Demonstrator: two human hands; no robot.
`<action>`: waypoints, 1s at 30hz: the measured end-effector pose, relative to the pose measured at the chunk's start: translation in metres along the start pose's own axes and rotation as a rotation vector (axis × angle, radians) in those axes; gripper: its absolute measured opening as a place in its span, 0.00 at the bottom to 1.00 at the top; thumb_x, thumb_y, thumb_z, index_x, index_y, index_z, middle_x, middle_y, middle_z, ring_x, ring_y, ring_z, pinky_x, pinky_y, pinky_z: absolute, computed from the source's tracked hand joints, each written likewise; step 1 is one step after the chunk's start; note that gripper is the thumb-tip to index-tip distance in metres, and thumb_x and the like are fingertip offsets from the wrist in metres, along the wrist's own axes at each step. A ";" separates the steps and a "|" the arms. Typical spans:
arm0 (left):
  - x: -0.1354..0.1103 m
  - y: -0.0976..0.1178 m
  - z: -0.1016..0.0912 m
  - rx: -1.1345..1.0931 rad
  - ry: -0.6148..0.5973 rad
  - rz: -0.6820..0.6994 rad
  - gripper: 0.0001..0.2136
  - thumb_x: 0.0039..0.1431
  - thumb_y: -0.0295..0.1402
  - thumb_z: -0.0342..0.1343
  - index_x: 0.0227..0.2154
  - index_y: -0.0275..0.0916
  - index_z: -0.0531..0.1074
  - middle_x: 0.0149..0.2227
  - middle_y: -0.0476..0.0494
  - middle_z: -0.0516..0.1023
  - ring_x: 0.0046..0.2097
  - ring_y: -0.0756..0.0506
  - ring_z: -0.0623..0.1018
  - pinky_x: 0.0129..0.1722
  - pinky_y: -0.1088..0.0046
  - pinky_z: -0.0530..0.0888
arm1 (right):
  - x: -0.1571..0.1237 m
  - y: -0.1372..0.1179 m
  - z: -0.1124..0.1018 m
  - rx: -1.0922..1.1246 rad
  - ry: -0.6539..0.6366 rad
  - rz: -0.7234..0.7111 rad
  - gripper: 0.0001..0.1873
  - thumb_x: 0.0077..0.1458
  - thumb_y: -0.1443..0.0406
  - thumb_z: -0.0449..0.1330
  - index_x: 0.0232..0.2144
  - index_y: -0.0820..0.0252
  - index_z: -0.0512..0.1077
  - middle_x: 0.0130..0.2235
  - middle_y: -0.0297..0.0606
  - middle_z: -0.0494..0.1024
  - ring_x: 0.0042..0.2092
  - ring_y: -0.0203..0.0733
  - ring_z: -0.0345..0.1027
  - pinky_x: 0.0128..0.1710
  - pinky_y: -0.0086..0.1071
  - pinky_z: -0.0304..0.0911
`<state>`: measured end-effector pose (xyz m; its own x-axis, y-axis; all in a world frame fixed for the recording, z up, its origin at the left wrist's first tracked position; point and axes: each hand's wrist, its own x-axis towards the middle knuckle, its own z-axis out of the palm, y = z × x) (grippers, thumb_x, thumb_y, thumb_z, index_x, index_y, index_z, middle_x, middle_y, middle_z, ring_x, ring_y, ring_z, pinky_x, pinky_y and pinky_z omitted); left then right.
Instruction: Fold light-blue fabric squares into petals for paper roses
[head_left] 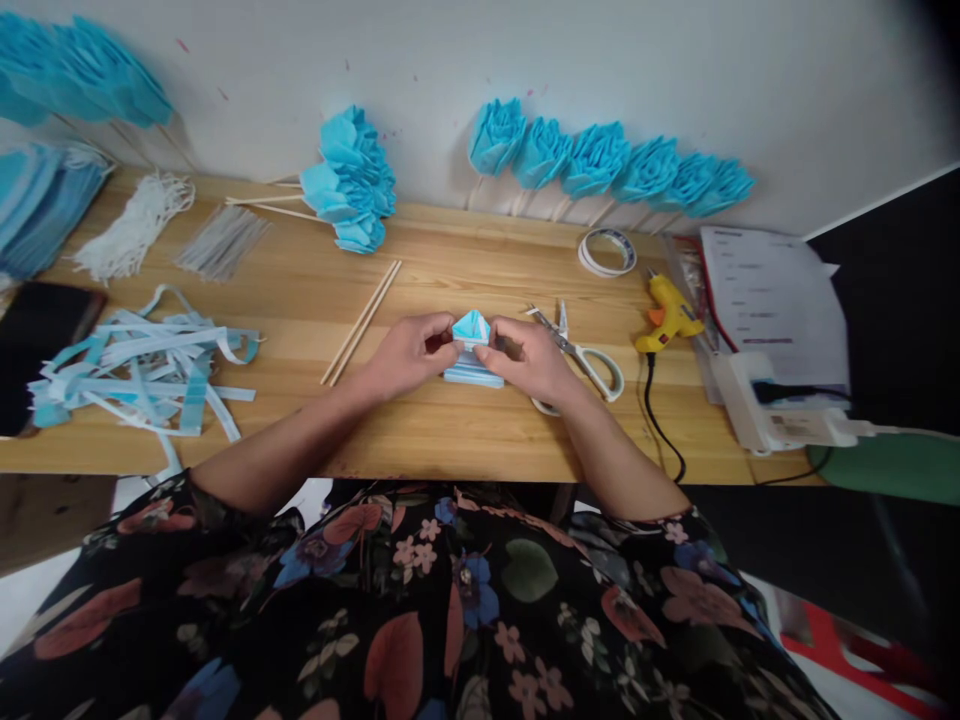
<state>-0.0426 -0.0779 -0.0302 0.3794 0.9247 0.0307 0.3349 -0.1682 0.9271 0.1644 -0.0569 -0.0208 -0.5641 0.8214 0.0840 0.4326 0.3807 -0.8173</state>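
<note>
Between my two hands is a small piece of folded blue face-mask fabric (472, 325) with a peaked top and a white underside. My left hand (411, 355) pinches its left side between thumb and fingers. On the right side my right hand (529, 358) grips it the same way, the two thumbs nearly meeting at the lower edge. A flat stack of pleated blue mask pieces (474, 374) lies on the table just below. Scissors (581, 352) rest beside my right hand, partly hidden by the wrist. Two thin wooden sticks (361, 322) lie left of my left hand.
Blue fabric flowers (596, 160) on sticks lean along the wall; more flowers (352, 180) lie at centre-left. Cut strips (150, 360) are heaped on the left. Tape (607, 252), a yellow glue gun (667, 310) with a cord and a power strip (772, 405) stand right.
</note>
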 end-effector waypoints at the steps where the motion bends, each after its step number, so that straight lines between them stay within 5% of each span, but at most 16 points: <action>1: 0.000 0.000 0.001 0.006 -0.001 0.008 0.09 0.59 0.38 0.54 0.31 0.37 0.71 0.27 0.50 0.71 0.30 0.49 0.69 0.30 0.75 0.66 | 0.000 0.000 0.001 -0.005 0.009 0.001 0.15 0.56 0.57 0.57 0.23 0.56 0.59 0.24 0.30 0.64 0.29 0.35 0.55 0.31 0.31 0.52; 30: -0.001 0.006 -0.001 0.007 -0.040 0.031 0.09 0.58 0.38 0.54 0.30 0.37 0.69 0.28 0.50 0.70 0.31 0.50 0.68 0.30 0.74 0.65 | -0.001 -0.002 0.004 0.014 0.030 0.005 0.13 0.55 0.58 0.57 0.23 0.56 0.60 0.24 0.29 0.63 0.28 0.35 0.55 0.30 0.31 0.51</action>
<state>-0.0416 -0.0794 -0.0239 0.4233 0.9049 0.0440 0.3286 -0.1987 0.9233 0.1612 -0.0602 -0.0216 -0.5406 0.8357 0.0964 0.4258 0.3707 -0.8254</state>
